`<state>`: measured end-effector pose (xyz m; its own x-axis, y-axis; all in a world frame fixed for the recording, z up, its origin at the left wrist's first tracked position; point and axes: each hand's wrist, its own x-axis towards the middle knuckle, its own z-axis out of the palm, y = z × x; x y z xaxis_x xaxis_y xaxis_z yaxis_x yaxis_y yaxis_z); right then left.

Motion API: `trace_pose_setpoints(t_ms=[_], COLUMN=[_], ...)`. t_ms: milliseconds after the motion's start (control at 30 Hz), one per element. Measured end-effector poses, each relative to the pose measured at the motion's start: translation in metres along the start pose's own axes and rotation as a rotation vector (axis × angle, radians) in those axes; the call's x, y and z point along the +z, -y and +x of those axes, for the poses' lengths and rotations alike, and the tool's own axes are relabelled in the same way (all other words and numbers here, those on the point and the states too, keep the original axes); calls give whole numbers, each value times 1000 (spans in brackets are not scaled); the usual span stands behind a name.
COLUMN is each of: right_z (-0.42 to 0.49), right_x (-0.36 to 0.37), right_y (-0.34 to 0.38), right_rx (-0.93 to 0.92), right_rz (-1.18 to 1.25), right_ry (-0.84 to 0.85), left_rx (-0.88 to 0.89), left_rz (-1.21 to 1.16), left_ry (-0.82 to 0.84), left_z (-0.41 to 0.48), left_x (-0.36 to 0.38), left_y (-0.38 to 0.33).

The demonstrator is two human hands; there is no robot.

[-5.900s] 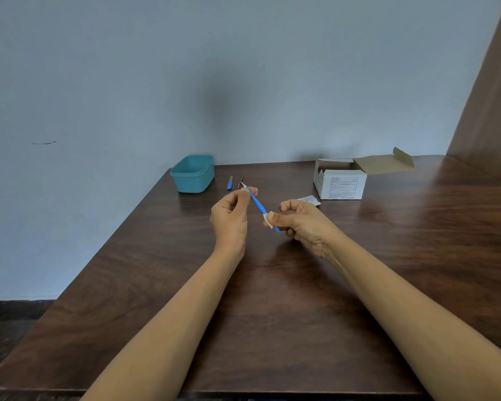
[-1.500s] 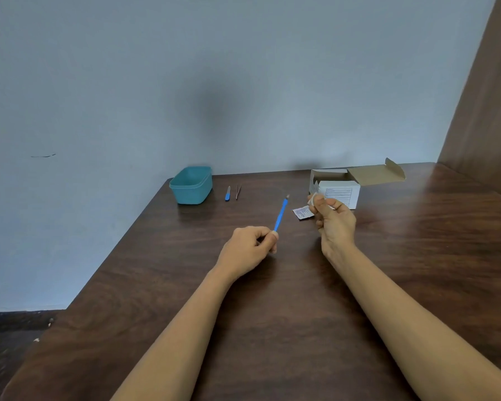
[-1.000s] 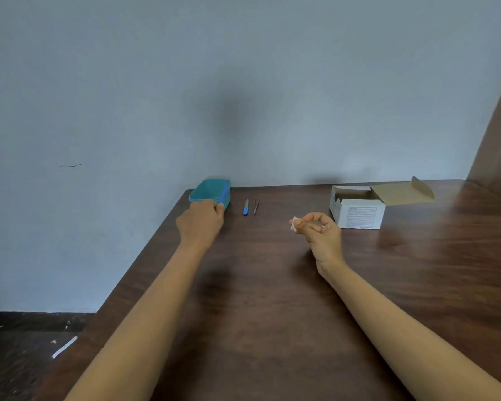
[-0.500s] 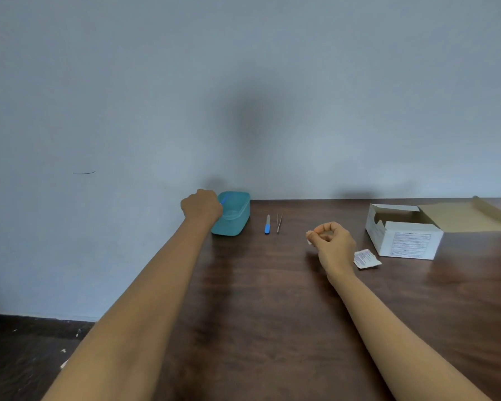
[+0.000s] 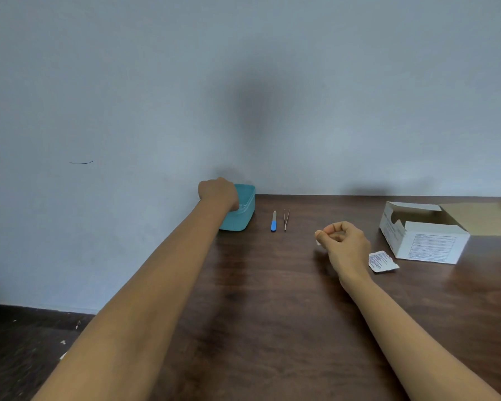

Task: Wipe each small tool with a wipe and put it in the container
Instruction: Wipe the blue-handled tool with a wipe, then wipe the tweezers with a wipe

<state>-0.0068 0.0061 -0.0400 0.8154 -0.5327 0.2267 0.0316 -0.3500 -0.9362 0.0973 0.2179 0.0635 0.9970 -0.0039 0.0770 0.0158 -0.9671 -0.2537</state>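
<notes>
Your left hand (image 5: pixel 218 193) dips in container (image 5: pixel 243 218), fingers hidden, can't tell if holding sth; right hand (image 5: pixel 343 243) pinches wipe (image 5: pixel 318 241) over bench (image 5: pixel 272 314).

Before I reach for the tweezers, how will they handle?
The tweezers look thin and metallic, so probably light and stiff. Lying flat on the smooth table, they may skid rather than lift. Pinched, their slim arms will likely close.

Dark wooden table (image 5: pixel 272 314), open white cardboard box (image 5: pixel 428 244), torn sachet (image 5: pixel 382 261) beside it, grey wall (image 5: pixel 243 82)
</notes>
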Motion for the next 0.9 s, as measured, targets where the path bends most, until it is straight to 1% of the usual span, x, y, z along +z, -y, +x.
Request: trace_pose_setpoints(t_ms=[200,367,533,633,733,900], right_z=[-1,-1,-2,-3,-3,-5], right_x=[0,-1,-1,-2,-2,-2], right_y=[1,2,4,4,5,4], right_rx=[8,12,15,11,11,-3], right_rz=[-1,-16,-23,-25,-2,111], right_ry=[9,24,21,23,15,-19], left_rx=[5,-8,-37,-49,-54,65], left_rz=[-5,20,-13,-31,-49,-241], left_ry=[20,-74,5,-12,-113,-437], left_z=[-2,1,5,7,6,-13], left_x=[-6,-3,6,5,1,-12], left_y=[-4,-3,-6,-7,-11,-45])
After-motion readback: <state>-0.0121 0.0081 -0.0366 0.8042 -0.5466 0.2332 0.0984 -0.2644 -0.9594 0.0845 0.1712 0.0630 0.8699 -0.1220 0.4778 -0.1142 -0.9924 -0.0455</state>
